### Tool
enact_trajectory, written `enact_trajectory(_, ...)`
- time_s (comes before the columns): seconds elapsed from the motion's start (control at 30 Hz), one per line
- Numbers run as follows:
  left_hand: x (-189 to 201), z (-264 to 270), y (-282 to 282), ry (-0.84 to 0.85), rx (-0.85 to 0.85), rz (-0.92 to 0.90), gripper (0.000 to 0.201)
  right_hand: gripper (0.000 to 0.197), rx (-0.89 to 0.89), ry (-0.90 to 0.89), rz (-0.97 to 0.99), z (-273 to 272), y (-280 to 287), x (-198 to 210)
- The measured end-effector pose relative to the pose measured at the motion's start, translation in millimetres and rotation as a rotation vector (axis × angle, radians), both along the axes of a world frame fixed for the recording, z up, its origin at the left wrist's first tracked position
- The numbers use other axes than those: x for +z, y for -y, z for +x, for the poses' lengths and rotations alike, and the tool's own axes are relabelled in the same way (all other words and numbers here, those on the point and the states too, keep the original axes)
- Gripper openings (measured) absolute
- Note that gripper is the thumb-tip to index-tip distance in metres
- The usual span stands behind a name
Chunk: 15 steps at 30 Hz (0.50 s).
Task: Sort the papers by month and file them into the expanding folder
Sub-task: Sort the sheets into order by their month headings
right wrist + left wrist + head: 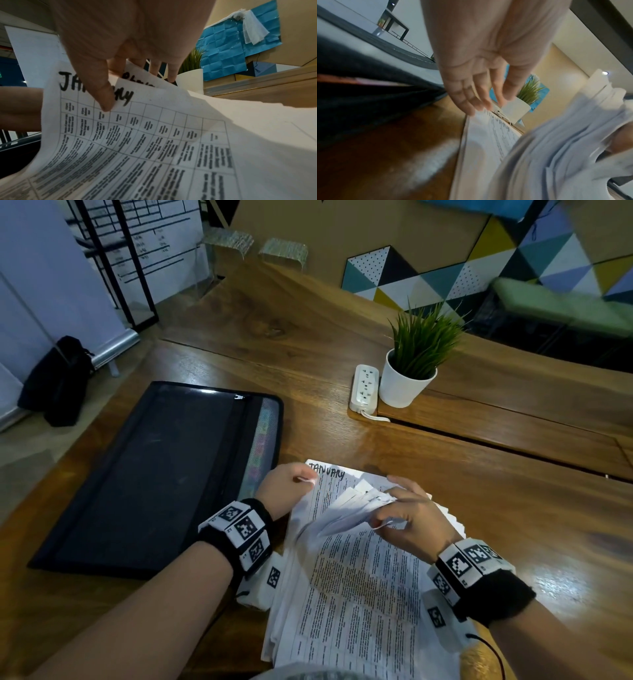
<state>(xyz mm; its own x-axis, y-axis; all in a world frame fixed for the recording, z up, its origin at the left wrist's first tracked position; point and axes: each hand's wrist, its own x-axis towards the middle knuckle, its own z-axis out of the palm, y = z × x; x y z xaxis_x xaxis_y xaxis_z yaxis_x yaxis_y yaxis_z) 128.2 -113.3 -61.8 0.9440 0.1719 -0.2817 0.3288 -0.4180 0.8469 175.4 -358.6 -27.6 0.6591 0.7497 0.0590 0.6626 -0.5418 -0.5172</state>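
A thick stack of printed papers [359, 594] lies on the wooden table [496, 501] in front of me. My right hand [387, 508] pinches the lifted top edges of several sheets, with the thumb [104, 94] on a table sheet headed JANUARY [137, 128] and the fingers behind it. My left hand [291, 479] has straight fingers [471, 100] touching the top-left corner of a JANUARY sheet [488, 135]. The black expanding folder [154, 474] lies flat and closed to the left of the stack, with coloured tabs showing through its mesh edge.
A white potted plant [407, 381] and a white power strip [364, 386] stand behind the stack. A groove runs across the table at the right. A black bag [58, 381] sits on the floor beyond the table's left edge.
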Motion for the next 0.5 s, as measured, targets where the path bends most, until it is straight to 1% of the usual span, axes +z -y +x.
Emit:
enact_trajectory(0.03,-5,4,-1,0.007,0.041,0.045,0.018,0.025,-0.006,-0.051,-0.017,-1,0,1)
enact_trajectory(0.1,-10,12,1,-0.033,0.047,0.133,0.008,0.023,-0.047,-0.153,-0.069,-1,0,2)
enact_trajectory(0.13,-13,15,1,-0.062,0.027,0.180,0.005,0.022,-0.059,-0.175,-0.081,-1,0,2)
enact_trajectory(0.2,-25,23,-2,-0.097,-0.001,0.252,0.005,0.020,-0.052,-0.187,-0.082,-1,2,1)
enact_trajectory(0.23,-30,27,-3,-0.080,-0.005,0.266,0.001,0.020,-0.045,-0.188,-0.081,-1,4,1)
enact_trajectory(0.27,-30,29,-3,-0.042,0.010,0.255,0.006,0.020,-0.037,-0.185,-0.079,-2,5,1)
enact_trajectory(0.33,-19,26,1,0.062,0.038,0.234,0.017,0.024,-0.029,-0.168,-0.063,-3,8,2)
enact_trajectory(0.4,-9,20,4,0.146,0.039,0.232,0.017,0.023,-0.039,-0.175,-0.051,-6,9,3)
enact_trajectory(0.43,-5,16,6,0.175,0.011,0.228,0.014,0.021,-0.041,-0.182,-0.052,-7,9,4)
enact_trajectory(0.5,4,5,9,0.131,-0.075,0.199,0.015,0.017,-0.035,-0.184,-0.068,-8,9,7)
